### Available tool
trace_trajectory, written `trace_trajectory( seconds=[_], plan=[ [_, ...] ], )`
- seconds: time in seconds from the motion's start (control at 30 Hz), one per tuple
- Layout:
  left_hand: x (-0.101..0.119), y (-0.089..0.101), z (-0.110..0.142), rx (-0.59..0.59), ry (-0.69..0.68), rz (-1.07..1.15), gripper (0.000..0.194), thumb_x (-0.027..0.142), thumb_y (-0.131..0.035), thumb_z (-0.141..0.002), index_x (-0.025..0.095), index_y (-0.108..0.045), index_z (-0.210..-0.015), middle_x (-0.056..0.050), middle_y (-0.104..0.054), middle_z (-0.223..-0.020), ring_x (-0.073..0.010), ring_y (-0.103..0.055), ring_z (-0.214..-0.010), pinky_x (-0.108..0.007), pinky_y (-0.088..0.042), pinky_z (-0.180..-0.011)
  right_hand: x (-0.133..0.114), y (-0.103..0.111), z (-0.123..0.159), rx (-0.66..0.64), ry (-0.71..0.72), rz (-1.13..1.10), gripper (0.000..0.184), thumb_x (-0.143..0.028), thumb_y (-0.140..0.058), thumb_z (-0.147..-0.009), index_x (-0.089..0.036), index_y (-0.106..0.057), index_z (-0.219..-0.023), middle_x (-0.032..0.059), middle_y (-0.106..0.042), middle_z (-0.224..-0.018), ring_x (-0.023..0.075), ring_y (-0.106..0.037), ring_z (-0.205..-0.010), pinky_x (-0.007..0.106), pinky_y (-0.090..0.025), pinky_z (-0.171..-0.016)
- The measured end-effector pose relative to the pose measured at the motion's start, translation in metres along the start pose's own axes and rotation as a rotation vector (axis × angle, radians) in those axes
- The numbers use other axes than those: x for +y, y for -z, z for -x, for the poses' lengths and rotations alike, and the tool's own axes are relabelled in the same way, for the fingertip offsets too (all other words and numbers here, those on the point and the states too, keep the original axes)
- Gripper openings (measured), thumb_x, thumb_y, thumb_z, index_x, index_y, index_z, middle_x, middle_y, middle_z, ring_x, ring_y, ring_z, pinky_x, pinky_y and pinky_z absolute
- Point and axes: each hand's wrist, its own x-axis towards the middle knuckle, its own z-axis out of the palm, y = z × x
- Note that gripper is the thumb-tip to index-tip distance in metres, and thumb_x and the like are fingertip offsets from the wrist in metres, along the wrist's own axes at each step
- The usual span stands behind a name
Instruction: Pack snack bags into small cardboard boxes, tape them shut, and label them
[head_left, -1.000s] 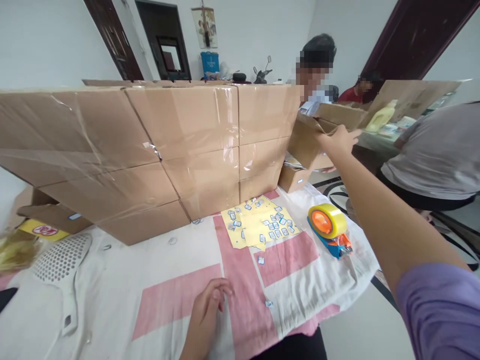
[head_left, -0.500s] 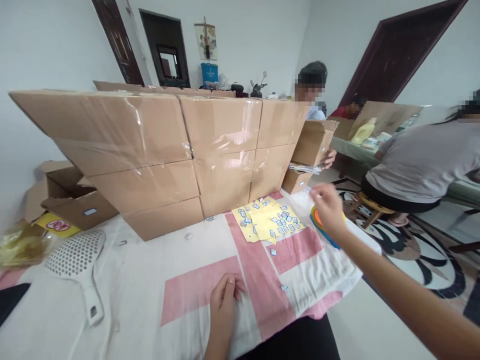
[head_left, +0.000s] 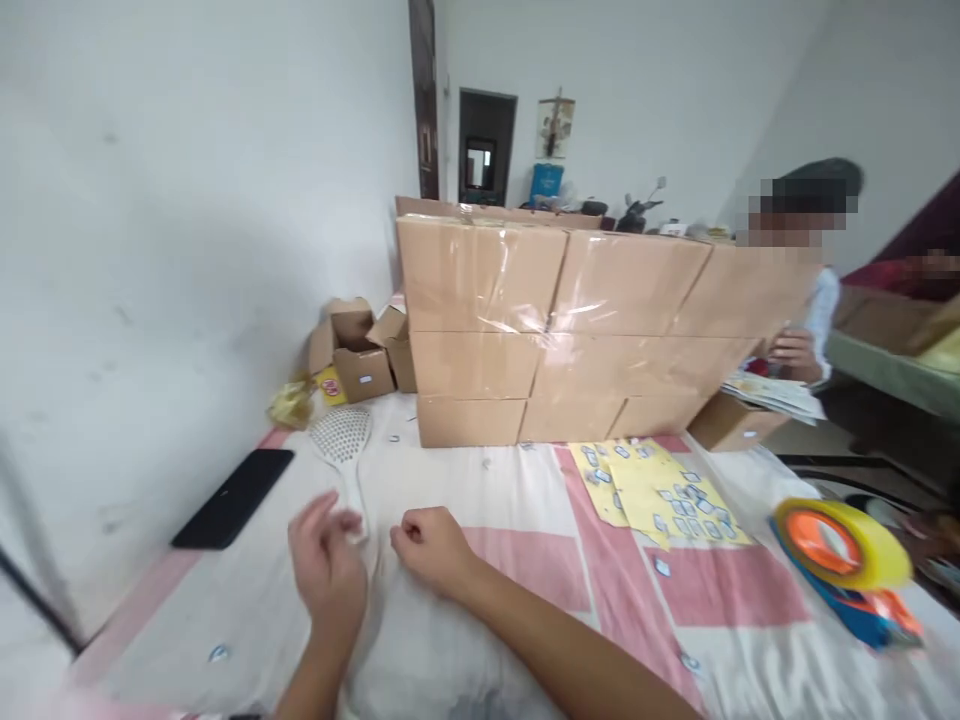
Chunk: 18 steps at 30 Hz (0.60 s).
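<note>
Progress, as far as it shows: partway, I judge. A small label is on the front of the open box (head_left: 365, 370) at the wall, and another on the small carton (head_left: 724, 425) at far right; the open box has its flaps up, not closed. Many labels (head_left: 705, 507) lie unused on the yellow sheets (head_left: 637, 480), a few more loose on the cloth-covered surface (head_left: 457, 485). Left hand (head_left: 330, 555) is just beside the handle of the white skimmer (head_left: 341, 437), fingers half curled, nothing seen in them. Right hand (head_left: 435, 548) is near it, fingers folded into a loose fist; too soft here to tell whether something small is inside. Against the frame half a second back: right hand has come over from the tape dispenser (head_left: 840, 603) to beside the left; the box above the papers (head_left: 787, 397) is gone from there; co-worker's hand (head_left: 796, 352) now shows over them.
</note>
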Motion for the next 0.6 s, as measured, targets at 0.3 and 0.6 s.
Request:
trace_trajectory(
  seconds=[0.3, 0.6],
  plan=[
    [0.003, -0.089, -0.246, -0.347, -0.078, -0.473, 0.056, 0.009, -0.059, -0.08, 0.017, -0.062, -0.135, -0.016, -0.054, -0.152, -0.035, -0.055, -0.133, -0.047, -0.047, -0.107, 0.006, -0.028, -0.019, 0.045, -0.036, 0.051, 0.029, -0.031, -0.054, -0.092, -0.02, -0.068, -0.07, 0.004, -0.074, -0.072, 0.0169, -0.064, -0.066, 0.029, -0.027, -0.061],
    [0.08, -0.026, -0.287, -0.104, -0.291, -0.559, 0.028, 0.018, -0.049, -0.09, 0.011, -0.072, -0.105, -0.013, -0.073, -0.11, -0.0266, -0.066, -0.108, -0.044, -0.048, -0.097, 0.008, -0.03, -0.021, 0.139, -0.016, -0.07, 0.021, -0.028, -0.059, -0.088, -0.02, -0.063, -0.069, 0.0024, -0.069, -0.069, 0.0165, -0.061, -0.062, 0.027, -0.036, -0.063]
  ],
)
